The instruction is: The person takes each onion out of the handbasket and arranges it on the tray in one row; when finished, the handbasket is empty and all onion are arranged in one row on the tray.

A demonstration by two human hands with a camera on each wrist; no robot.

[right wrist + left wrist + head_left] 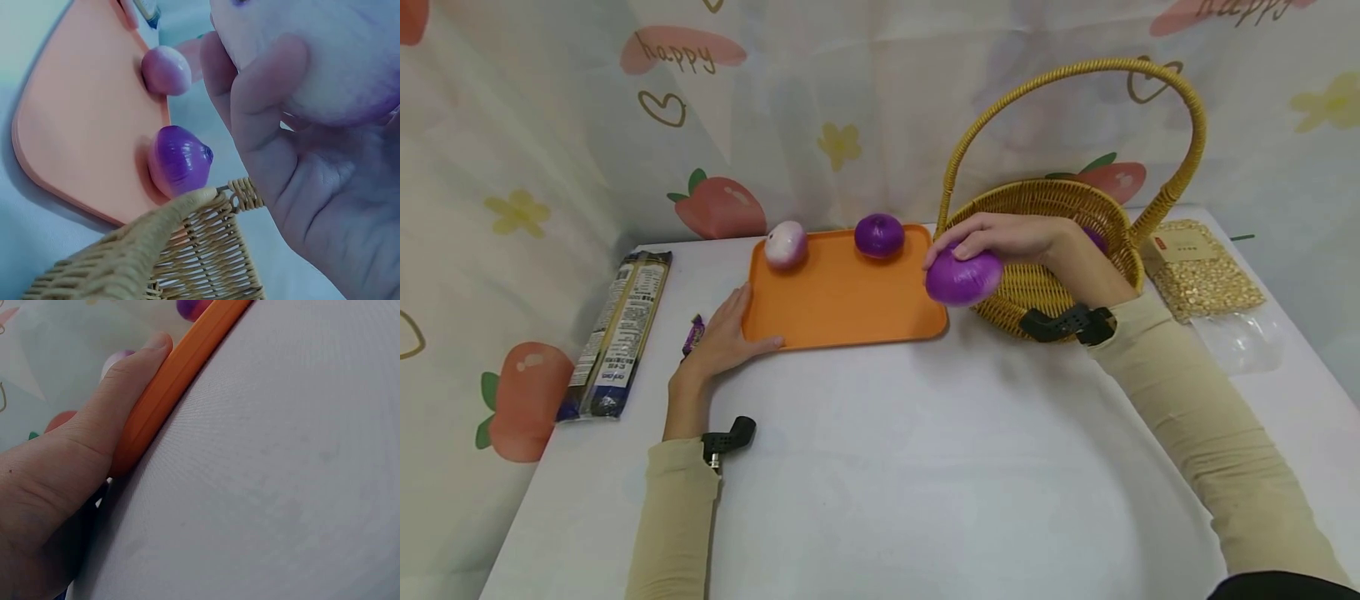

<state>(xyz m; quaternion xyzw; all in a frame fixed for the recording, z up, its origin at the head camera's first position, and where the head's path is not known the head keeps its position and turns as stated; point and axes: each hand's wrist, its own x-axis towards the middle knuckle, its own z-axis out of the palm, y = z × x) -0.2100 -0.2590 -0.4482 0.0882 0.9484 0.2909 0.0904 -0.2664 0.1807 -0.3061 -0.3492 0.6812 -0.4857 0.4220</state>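
Note:
My right hand [1000,237] grips a purple onion [964,277], holding it up in front of the wicker basket [1037,287], near the tray's right end. In the right wrist view that onion [350,62] looks whitish with purple, and fingers curl round it. On the orange tray [850,300] sit a whitish-pink onion [786,245] at the back left and a dark purple onion [880,236] at the back right. My left hand [722,337] rests at the tray's near left corner, thumb along the front edge and fingers fairly straight along the left side.
Another purple onion [1094,240] shows inside the basket, partly behind my right forearm. Right of the basket lies a bag of yellowish grains [1206,271]. A long dark packet [617,333] lies at the left, and a small purple wrapped piece [694,333] sits beside my left hand.

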